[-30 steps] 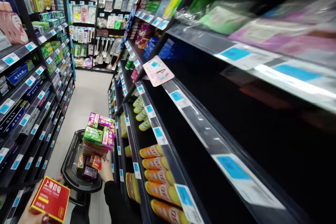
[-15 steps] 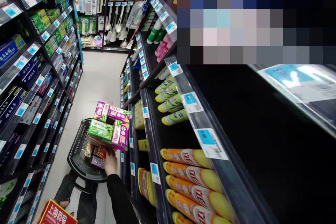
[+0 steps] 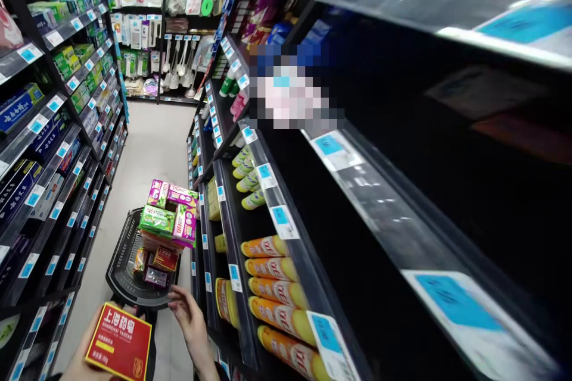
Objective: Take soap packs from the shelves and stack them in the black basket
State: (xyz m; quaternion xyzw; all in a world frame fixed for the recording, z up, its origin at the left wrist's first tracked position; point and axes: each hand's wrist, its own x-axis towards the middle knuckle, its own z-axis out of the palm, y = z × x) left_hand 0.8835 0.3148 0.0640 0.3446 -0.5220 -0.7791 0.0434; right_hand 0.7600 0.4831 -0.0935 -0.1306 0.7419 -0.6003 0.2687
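Observation:
My left hand (image 3: 80, 356) grips a red and yellow soap box (image 3: 118, 339), labelled "Shanghai Yaozao", at the lower left. My right hand (image 3: 190, 317) is open with nothing in it, fingers apart near the right rim of a black shopping basket (image 3: 117, 265). Inside the basket lie another red box (image 3: 165, 259), a dark purple pack (image 3: 156, 277) and a small orange-yellow pack (image 3: 140, 259). A bundle of green (image 3: 157, 221) and magenta boxes (image 3: 185, 225) stands at the basket's far right, its top above the rim.
Shelves line both sides of a narrow aisle (image 3: 149, 149). Orange bottles (image 3: 272, 290) and yellow-green bottles (image 3: 245, 172) lie on the right shelf, with a price-tag edge close by. Toothpaste boxes (image 3: 22, 108) fill the left shelves. Hanging ladles and spatulas (image 3: 181, 65) are at the back.
My right hand has left the red box in the basket, drawn back toward me and opened. My left hand has risen further into view with the soap box. The camera view has shifted.

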